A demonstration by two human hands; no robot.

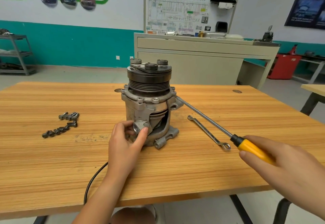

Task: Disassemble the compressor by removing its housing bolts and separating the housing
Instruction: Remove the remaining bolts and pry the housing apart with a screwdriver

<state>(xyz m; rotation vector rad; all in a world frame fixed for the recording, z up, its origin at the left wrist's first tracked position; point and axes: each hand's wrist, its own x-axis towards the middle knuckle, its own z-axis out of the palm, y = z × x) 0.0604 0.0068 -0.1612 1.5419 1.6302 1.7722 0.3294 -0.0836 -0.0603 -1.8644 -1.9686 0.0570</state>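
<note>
the compressor (149, 104) stands upright near the middle of the table (52, 162), pulley end up, its long axis vertical. the left hand (125, 142) is closed on a port lug low on the near side of the housing, thumb and fingers pinching it, so it steadies the body from the front. the right hand (281, 167) is wrapped on the yellow handle of the screwdriver (207, 118), whose shaft runs up and left from the hand to the right side of the housing; its tip seems to sit at the seam under the upper flange, though the exact contact is too small to tell. the coming move likely turns on that line: prying there pushes the body leftward, against the left hand's hold. loose bolts (61, 124) lie well apart to the left, a wrench (209, 132) lies flat under the shaft.
</note>
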